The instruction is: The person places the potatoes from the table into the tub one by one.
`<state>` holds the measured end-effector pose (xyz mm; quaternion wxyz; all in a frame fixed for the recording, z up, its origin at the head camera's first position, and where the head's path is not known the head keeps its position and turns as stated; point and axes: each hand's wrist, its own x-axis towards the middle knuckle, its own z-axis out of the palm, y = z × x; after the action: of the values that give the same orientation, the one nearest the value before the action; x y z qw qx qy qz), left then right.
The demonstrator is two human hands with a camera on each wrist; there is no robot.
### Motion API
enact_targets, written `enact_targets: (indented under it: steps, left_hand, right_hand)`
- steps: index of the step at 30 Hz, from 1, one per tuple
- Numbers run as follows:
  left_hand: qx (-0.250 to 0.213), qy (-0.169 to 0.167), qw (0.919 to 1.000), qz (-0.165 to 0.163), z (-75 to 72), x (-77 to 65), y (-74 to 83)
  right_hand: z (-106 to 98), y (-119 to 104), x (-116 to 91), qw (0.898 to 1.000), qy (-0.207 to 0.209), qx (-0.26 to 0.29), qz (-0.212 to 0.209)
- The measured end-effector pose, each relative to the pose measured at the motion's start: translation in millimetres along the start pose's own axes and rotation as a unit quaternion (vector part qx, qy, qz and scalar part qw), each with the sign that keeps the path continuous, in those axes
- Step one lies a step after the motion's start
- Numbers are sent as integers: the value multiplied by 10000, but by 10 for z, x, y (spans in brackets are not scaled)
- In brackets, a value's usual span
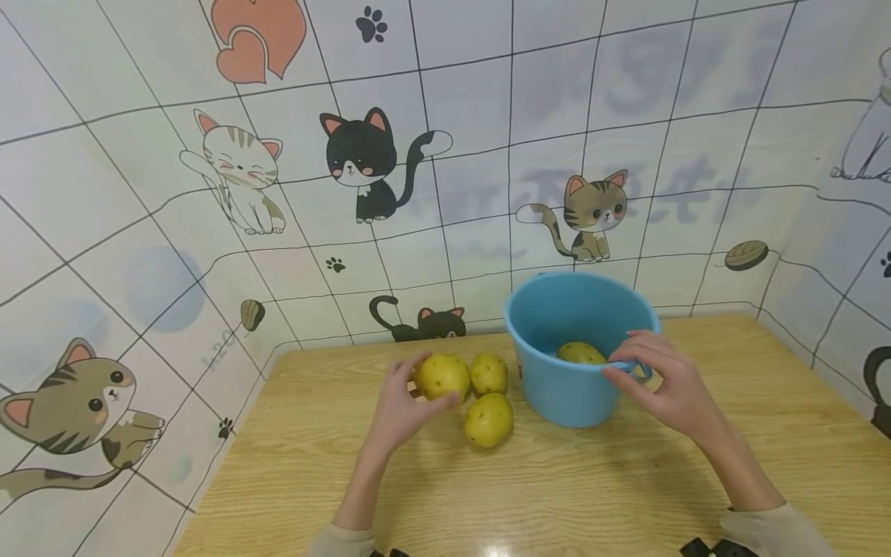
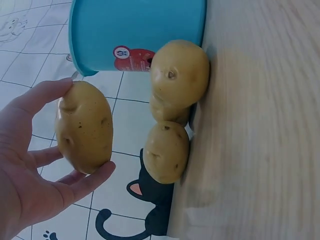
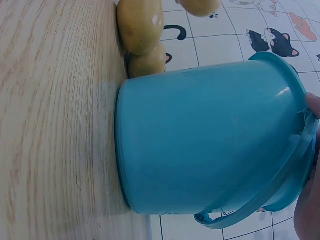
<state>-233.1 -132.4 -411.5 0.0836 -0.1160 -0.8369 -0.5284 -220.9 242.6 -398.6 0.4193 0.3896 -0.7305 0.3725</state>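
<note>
My left hand (image 1: 407, 406) holds a yellow potato (image 2: 85, 127) between thumb and fingertips, raised off the table. Below and beside it, potatoes (image 1: 489, 420) rest on the wood in a close group; the left wrist view shows three, one partly hidden behind another. To their right stands a light blue bucket (image 1: 571, 394), upright, with one potato (image 1: 582, 353) visible inside. At the bucket's right side, my right hand (image 1: 668, 379) pinches the rim near the handle joint. The bucket's handle (image 3: 270, 192) hangs down along its outer side.
The wooden table (image 1: 431, 495) meets a wall (image 1: 473, 193) printed with cartoon cats and a grid behind the bucket. Similar printed walls rise at the left and right. A red label (image 2: 134, 59) marks the bucket's side facing the potatoes.
</note>
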Motion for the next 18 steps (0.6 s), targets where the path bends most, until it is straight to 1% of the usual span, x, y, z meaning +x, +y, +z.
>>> enact_targets:
  steps: [5, 13, 18]
  left_hand:
    - [-279, 236, 9991, 215, 41, 26, 96]
    - [-624, 374, 9961, 496, 110, 65, 249]
    - [-915, 377, 9932, 614, 154, 72, 332]
  right_hand:
    - [5, -5, 18, 10000, 19, -14, -93]
    - [3, -7, 11, 10000, 8, -44, -47]
    - [2, 13, 0, 10000, 9, -22, -64]
